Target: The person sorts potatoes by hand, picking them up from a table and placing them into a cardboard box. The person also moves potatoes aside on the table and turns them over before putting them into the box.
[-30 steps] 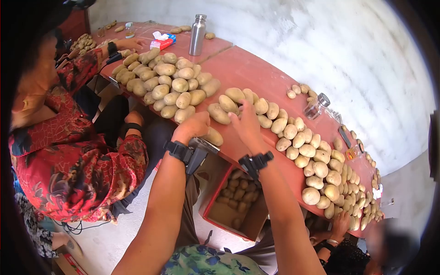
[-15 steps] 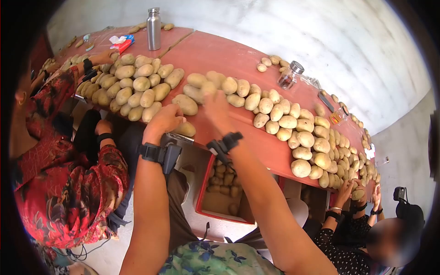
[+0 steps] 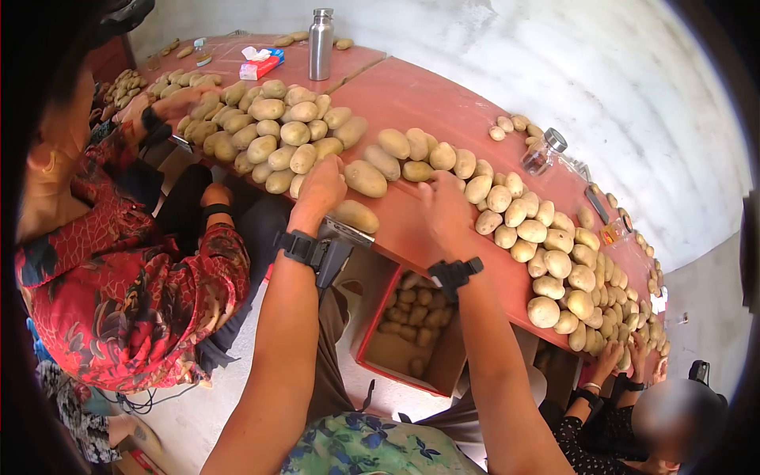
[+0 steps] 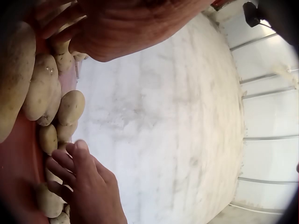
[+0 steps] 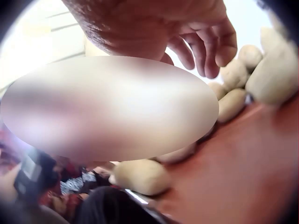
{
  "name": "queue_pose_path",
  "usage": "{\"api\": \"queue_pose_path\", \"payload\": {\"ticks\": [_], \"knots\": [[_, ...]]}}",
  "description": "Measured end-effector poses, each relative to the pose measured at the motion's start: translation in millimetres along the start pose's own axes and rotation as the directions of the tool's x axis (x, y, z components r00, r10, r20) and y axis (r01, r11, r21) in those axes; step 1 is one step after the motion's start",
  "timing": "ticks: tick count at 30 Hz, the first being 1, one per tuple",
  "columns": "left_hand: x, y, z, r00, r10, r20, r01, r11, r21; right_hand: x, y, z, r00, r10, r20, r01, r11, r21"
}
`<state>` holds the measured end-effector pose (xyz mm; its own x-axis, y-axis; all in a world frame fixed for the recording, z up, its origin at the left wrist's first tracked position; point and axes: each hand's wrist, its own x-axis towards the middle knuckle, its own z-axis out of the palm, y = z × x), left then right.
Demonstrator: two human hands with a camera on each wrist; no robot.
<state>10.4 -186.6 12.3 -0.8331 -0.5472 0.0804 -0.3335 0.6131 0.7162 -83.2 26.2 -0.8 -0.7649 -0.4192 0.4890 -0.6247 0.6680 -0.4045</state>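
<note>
between the hands (image 3: pixel 323 190) (image 3: pixel 446 209), 1 large potato (image 3: pixel 365 179) lies on the red table (image 3: pixel 443 103).

Probably a workroom: potatoes (image 3: pixel 262 149) across table (image 3: pixel 443 103)

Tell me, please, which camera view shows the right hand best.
The left wrist view: the right hand appears with its thumb and fingers in sight. The head view shows mainly its back; the right wrist view shows it close, but cut by the top edge.
</note>
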Motion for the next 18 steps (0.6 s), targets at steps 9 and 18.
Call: {"api": "queue_pose_path", "payload": {"ticks": [9,18], "knots": [[6.6,-10.9,1.7,0.999,0.032,-0.025,-0.032,0.999,-0.029,27.5,-32.5,91.0,0.920,0.199,0.339,-0.292,0.924,0.249],[6.3,-6.9,11.2,0.985,0.168,0.041,-0.168,0.986,0.013,-0.7,-21.3,72.3,0.960,-0.266,0.085,0.198,0.862,0.467]]}}
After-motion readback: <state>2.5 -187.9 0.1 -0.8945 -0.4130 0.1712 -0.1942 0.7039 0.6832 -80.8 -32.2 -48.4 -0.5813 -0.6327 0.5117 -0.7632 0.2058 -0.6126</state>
